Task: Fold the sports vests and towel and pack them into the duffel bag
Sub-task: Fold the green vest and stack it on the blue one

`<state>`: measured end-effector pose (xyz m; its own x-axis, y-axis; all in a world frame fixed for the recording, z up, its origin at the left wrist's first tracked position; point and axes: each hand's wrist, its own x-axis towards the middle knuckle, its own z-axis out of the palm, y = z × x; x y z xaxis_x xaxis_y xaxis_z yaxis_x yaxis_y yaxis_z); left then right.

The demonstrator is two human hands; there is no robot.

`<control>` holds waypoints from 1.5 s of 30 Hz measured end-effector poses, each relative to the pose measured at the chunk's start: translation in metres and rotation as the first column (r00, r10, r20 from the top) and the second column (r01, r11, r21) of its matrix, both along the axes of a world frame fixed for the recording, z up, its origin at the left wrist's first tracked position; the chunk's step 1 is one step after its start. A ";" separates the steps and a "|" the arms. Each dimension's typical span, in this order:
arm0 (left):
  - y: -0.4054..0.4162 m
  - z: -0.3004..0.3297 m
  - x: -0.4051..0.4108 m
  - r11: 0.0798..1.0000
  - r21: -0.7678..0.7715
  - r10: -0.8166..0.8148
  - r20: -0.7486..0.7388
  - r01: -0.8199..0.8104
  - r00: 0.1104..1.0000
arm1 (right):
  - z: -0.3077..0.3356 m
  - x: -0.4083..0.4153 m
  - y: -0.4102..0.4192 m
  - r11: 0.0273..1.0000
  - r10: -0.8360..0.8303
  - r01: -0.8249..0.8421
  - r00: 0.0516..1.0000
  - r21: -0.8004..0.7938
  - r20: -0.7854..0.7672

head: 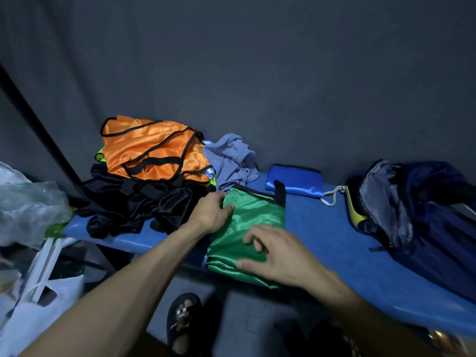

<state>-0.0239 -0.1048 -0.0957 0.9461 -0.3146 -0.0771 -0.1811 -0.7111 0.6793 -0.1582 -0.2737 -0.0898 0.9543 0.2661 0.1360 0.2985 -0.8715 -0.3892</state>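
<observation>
Both hands on the green vest (251, 220)

The left hand (209, 212) pinches its far left edge; the right hand (274, 249) hovers over the near end with fingers loosely bent, holding nothing — the vest runs away from the person, and the duffel bag (417, 215) waits well off to the right.

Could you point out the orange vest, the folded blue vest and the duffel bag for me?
orange vest (154, 150): head view, middle of its shiny front.
folded blue vest (293, 180): head view, centre of the folded bundle.
duffel bag (425, 222): head view, dark blue side panel.

Two hands, left hand (210, 211) and right hand (277, 253), were in view, four vests counted (green vest (253, 217), orange vest (152, 148), black vest (134, 202), folded blue vest (293, 180)), one towel (233, 161), one duffel bag (422, 215)
</observation>
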 end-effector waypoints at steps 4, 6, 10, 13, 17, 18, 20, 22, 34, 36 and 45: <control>0.011 0.008 -0.009 0.999 -0.018 -0.038 -0.020 0.038 0.999 | -0.019 -0.040 -0.006 0.954 -0.088 0.100 0.995 -0.282 0.053; 0.019 0.015 -0.018 0.994 0.008 -0.111 -0.013 0.111 0.994 | -0.031 -0.049 -0.004 0.928 -0.135 0.172 0.982 -0.329 0.131; 0.039 0.022 -0.039 0.988 0.055 -0.148 0.010 0.148 0.989 | -0.038 -0.057 0.002 0.928 -0.189 0.244 0.960 -0.281 0.206; 0.050 0.013 -0.056 0.980 0.153 -0.123 -0.033 0.127 0.992 | -0.039 -0.059 0.005 0.935 -0.197 0.248 0.957 -0.252 0.212; 0.055 0.008 -0.074 0.980 0.154 -0.121 -0.048 0.127 0.991 | -0.042 -0.058 0.009 0.955 -0.211 0.244 0.959 -0.168 0.189; 0.057 0.009 -0.078 0.976 0.152 -0.146 -0.058 0.153 0.988 | -0.042 -0.058 0.009 0.956 -0.217 0.247 0.958 -0.156 0.186; 0.060 0.010 -0.084 0.962 0.165 -0.205 -0.082 0.216 0.975 | -0.043 -0.058 0.009 0.956 -0.228 0.255 0.956 -0.141 0.183; 0.059 0.006 -0.092 0.941 0.247 -0.238 -0.008 0.232 0.971 | -0.045 -0.059 0.010 0.955 -0.234 0.262 0.954 -0.139 0.185; 0.066 -0.007 -0.097 0.847 0.484 -0.393 0.290 0.221 0.872 | -0.049 -0.069 0.005 0.905 -0.071 0.207 0.934 -0.372 0.349; 0.067 -0.008 -0.096 0.833 0.505 -0.412 0.290 0.227 0.864 | -0.051 -0.070 0.002 0.894 -0.018 0.185 0.924 -0.408 0.381; 0.047 -0.026 -0.106 0.745 0.598 -0.580 0.362 0.295 0.730 | -0.055 -0.069 -0.006 0.880 0.051 0.156 0.908 -0.448 0.416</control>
